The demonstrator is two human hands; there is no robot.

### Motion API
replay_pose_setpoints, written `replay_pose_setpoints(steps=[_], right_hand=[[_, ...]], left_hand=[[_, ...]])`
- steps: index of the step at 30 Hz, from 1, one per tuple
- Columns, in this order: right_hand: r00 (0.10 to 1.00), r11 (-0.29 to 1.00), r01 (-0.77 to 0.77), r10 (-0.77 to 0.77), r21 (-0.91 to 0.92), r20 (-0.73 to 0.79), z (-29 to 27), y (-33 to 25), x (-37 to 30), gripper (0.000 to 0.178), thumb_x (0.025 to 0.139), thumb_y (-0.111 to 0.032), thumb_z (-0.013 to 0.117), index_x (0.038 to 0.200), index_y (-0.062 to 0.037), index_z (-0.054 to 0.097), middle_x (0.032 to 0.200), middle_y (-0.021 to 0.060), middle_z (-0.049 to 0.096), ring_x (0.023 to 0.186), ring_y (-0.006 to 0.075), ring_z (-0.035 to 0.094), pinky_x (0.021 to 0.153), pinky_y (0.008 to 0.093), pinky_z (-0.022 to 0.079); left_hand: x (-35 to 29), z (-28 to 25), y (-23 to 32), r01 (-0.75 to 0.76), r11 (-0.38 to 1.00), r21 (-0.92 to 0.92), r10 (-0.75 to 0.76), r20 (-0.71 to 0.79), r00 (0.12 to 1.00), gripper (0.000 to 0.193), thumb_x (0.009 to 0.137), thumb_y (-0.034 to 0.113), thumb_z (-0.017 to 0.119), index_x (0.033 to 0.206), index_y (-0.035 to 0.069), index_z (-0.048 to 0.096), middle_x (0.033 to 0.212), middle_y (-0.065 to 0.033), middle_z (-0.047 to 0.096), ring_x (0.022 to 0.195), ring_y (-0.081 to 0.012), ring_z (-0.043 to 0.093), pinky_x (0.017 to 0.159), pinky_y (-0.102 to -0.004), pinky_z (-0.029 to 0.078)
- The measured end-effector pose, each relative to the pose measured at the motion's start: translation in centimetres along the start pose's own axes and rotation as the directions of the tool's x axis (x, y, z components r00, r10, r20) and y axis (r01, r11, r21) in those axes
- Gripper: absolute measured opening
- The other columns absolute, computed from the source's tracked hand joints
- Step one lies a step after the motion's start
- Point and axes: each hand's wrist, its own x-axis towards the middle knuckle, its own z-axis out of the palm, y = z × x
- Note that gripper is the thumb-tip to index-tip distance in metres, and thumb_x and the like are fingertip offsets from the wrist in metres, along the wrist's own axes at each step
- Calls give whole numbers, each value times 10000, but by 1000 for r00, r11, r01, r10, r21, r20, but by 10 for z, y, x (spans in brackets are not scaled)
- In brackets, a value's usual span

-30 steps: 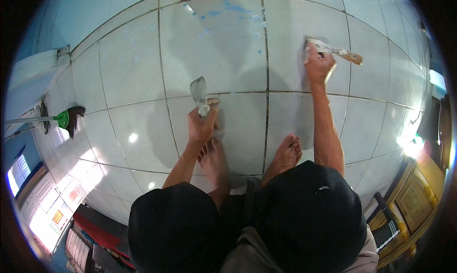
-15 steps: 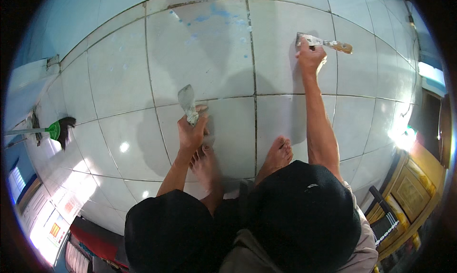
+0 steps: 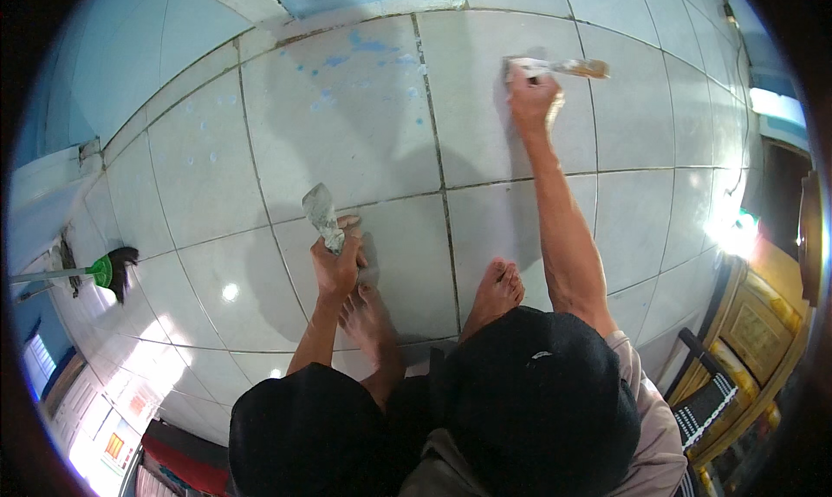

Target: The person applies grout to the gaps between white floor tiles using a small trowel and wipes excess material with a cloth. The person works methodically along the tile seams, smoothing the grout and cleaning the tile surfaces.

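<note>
From my end of the head camera I have two hands over a pale tiled floor point(image 3: 485, 228), each with its own scraper. My right hand point(image 3: 530, 98) reaches well forward, its fingers wrapped narrow around the blade end of the wooden-handled scraper point(image 3: 582, 67); the handle sticks out freely to the right. I judge that choking up on the blade like this gives firm, direct pressure near the edge. Whether that edge touches the tile, blur keeps me from telling.

My left hand point(image 3: 334, 267) stays closer in, just ahead of the left foot point(image 3: 373, 324), fingers pinched around the lower part of a caked grey scraper point(image 3: 319, 207). Its blade points forward and slightly left, seemingly parked to leave the right arm room.

Between and beyond the hands, blue marks point(image 3: 368, 44) spot the tile near the wall. A green broom point(image 3: 110, 272) lies far to the left, well apart from both scrapers.
</note>
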Motion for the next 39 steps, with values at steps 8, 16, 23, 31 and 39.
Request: replay_pose_setpoints(steps=[8, 16, 23, 31, 39], right_hand=[[994, 994, -79, 73, 71, 81, 22, -31, -15, 373, 876, -259, 716, 690, 49, 619, 678, 283, 627, 617, 382, 673, 585, 465, 507], [982, 993, 37, -57, 114, 177, 27, -63, -27, 345, 886, -208, 710, 696, 61, 606, 642, 256, 616, 557, 332, 630, 573, 431, 498], [978, 998, 37, -47, 53, 205, 31, -67, -31, 345, 907, -194, 688, 687, 58, 605, 633, 252, 615, 543, 341, 645, 534, 415, 495], [949, 998, 52, -59, 32, 308, 25, -57, -39, 370, 910, -243, 703, 704, 55, 628, 641, 273, 607, 582, 389, 651, 565, 430, 508], [997, 990, 67, -61, 121, -51, -22, 22, -32, 183, 942, -150, 714, 838, -1, 732, 763, 13, 713, 692, 72, 636, 578, 284, 505]], left_hand=[[-3, 4, 10, 21, 999, 44, -20, -15, 1000, 296, 964, 179, 635, 1165, -35, 665, 746, -56, 622, 567, -136, 593, 529, -291, 480], [-3, 0, 5, 6, 1000, 9, -6, -28, 1000, 287, 971, 169, 621, 1181, -21, 667, 723, -49, 609, 538, -128, 571, 519, -285, 459], [-4, -2, 8, 1, 1000, 15, -1, -33, 999, 247, 960, 103, 623, 1166, -26, 668, 697, -34, 613, 529, -104, 558, 503, -267, 450], [0, -2, 4, -6, 998, 59, 5, 11, 1000, 282, 953, 123, 610, 1186, -23, 670, 765, -59, 634, 580, -126, 581, 510, -296, 495], [-2, 0, 5, -21, 1000, 9, 22, -24, 999, 265, 933, 70, 625, 1168, -44, 666, 684, -23, 597, 522, -102, 547, 500, -264, 463]])
